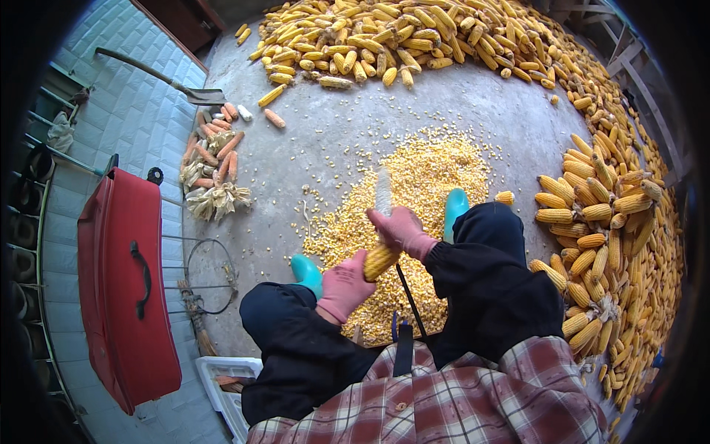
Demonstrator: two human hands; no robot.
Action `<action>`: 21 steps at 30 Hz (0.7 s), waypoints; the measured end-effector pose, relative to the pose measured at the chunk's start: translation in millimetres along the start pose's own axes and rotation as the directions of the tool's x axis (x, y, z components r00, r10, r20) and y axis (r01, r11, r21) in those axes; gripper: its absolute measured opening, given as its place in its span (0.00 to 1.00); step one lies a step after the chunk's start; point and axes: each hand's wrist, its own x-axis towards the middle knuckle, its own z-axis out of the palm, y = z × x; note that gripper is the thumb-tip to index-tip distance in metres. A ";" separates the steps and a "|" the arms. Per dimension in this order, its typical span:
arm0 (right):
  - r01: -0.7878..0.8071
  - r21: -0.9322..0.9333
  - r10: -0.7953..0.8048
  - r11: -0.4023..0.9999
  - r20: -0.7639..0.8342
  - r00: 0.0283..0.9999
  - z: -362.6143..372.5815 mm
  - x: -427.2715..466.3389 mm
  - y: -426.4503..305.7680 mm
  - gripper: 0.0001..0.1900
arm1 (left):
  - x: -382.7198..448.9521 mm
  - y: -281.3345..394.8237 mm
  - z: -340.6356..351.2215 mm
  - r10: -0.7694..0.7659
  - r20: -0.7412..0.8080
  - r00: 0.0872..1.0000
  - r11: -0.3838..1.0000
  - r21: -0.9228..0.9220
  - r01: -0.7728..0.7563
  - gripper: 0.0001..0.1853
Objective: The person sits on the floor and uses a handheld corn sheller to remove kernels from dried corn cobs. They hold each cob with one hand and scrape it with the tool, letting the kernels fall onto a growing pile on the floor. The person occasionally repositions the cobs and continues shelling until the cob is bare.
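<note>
My left hand (pixel 345 286), in a pink work glove, grips a yellow ear of corn (pixel 380 262). My right hand (pixel 400 228), gloved the same way, is closed against the ear's upper end. From the right fist a pale, rough, tapered object (pixel 383 191) points away from me; whether it is a stripped cob or a tool I cannot tell. Below both hands spreads a heap of loose corn kernels (pixel 438 161), lying between teal boots (pixel 456 208) on my feet. A thin black bar (pixel 409 297) slants up out of the kernels under my hands.
Ears of corn (pixel 366 41) are piled at the far side, and a large pile (pixel 604 244) rises on my right. Bare cobs and husks (pixel 213 166) lie left, near a shovel (pixel 205 96). A red suitcase (pixel 119 288), wire hoop (pixel 213 277), broom (pixel 197 322) and white foam box (pixel 230 363) stand nearer.
</note>
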 end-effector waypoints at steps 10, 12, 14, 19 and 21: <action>0.324 0.372 -0.455 0.870 0.351 0.819 -36.4 -15.7 -12.5 0.26 | -7.9 -6.3 -48.9 -0.070 0.397 0.915 0.455 -0.804 0.383 0.31; 0.579 0.017 -0.550 0.815 0.333 0.766 -42.8 -38.4 -26.2 0.22 | -14.2 -6.8 -48.3 0.003 0.423 0.906 0.432 -0.818 0.380 0.32; 0.486 -0.157 -0.421 0.860 0.322 0.848 -35.7 -35.8 -22.0 0.23 | -13.3 -1.1 -43.8 -0.069 0.475 0.877 0.395 -0.794 0.462 0.29; 0.288 -0.063 -0.287 0.956 0.031 0.957 -1.0 -1.5 -15.6 0.24 | 2.8 -2.8 -5.4 -0.110 -0.006 0.994 0.953 -0.283 0.104 0.39; 0.240 -0.111 -0.240 0.964 0.015 0.971 4.3 9.9 -6.6 0.24 | 9.0 8.2 8.9 -0.206 0.109 0.972 0.959 -0.174 0.223 0.46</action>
